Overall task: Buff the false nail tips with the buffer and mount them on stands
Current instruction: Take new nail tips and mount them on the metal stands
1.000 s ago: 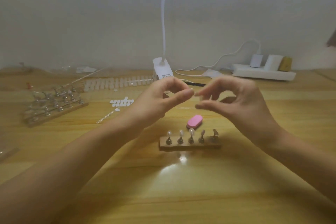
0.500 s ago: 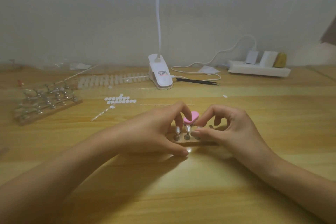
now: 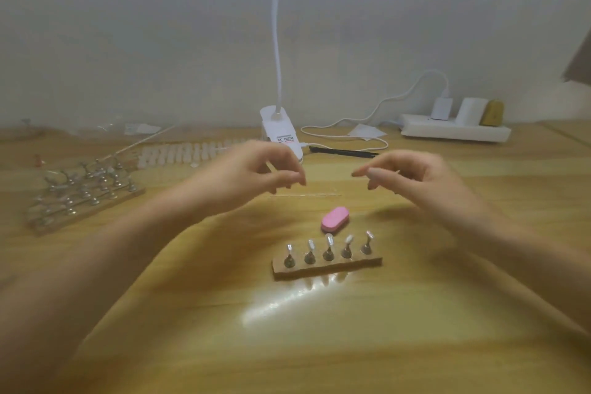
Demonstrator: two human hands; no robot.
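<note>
A narrow stand strip (image 3: 327,267) lies on the wooden table in front of me, holding several small metal stands, each with a pale nail tip on top. Just behind it lies the pink oval buffer (image 3: 334,218). My left hand (image 3: 256,173) hovers above and behind the strip to the left, its fingers loosely curled towards the thumb, with nothing visible in them. To the right, at the same height, my right hand (image 3: 412,176) hovers with relaxed, curled fingers and holds nothing. Neither hand touches the strip or the buffer.
A larger board of metal stands (image 3: 80,198) sits at the far left. A row of loose nail tips (image 3: 192,150) lies behind my left hand. The clip lamp base (image 3: 281,134), black tweezers (image 3: 342,152) and a white power strip (image 3: 454,131) stand along the back.
Half a second ago both hands were down at the stand strip, fingers on the stands. Now they have lifted away and moved apart, leaving strip and buffer on the table.
</note>
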